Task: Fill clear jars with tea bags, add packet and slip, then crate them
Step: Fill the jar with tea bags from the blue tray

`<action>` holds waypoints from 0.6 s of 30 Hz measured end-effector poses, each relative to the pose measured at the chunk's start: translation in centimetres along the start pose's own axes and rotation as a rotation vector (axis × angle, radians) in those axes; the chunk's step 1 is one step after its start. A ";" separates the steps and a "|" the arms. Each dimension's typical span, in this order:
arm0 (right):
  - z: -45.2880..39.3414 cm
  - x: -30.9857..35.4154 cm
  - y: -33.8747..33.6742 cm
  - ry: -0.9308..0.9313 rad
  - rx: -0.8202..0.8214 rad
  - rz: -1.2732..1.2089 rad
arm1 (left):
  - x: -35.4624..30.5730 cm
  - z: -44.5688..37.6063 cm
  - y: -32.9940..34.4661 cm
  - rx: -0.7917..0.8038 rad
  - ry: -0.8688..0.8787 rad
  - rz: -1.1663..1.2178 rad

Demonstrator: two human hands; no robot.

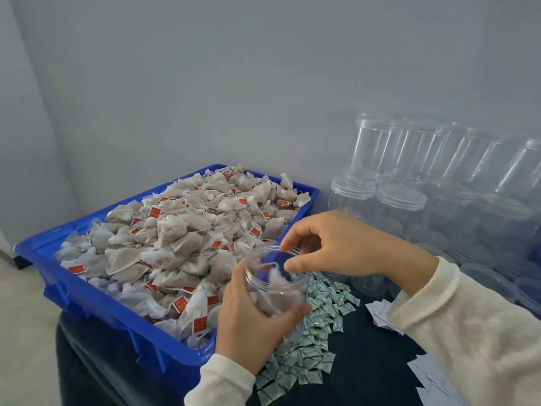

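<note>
Head view: the left hand (248, 315) wraps its grip around the clear jar (276, 284), tilted beside the blue tray's (96, 303) near right corner, so the right hand (330, 244), fingers loosely curled, drops tea bags (175, 238) in.

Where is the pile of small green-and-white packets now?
In the head view, the packets lie on the dark table, right of the blue tray and beneath the open jar.

sleeves (456, 326): 2, cream | knit, possibly fleecy | ribbed cuffs | hands bare
</note>
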State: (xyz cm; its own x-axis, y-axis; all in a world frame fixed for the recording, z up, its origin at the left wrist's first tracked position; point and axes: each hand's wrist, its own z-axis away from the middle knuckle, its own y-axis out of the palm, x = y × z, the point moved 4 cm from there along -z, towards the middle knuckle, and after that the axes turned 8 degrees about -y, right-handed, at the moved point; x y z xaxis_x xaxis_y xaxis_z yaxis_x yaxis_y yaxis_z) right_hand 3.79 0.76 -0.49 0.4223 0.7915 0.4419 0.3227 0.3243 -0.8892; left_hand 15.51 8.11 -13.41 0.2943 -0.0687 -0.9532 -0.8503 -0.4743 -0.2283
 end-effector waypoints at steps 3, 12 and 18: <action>-0.3 -0.3 -0.4 -0.008 -0.013 -0.013 | -0.1 0.0 0.0 0.006 0.012 -0.003; -3.4 -2.1 -1.2 -0.025 -0.171 -0.098 | -0.2 0.2 0.0 0.016 0.013 0.078; -8.3 -5.2 1.0 0.085 -0.172 -0.267 | -0.2 0.3 -0.2 -0.024 0.035 0.073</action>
State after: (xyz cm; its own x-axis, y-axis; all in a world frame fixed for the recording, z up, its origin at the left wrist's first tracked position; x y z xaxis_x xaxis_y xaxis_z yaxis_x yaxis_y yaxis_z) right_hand 8.92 -7.32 -2.74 0.3707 0.6417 0.6714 0.5668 0.4163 -0.7109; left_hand 15.51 8.49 -13.21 0.2473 -0.1339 -0.9597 -0.8593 -0.4879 -0.1534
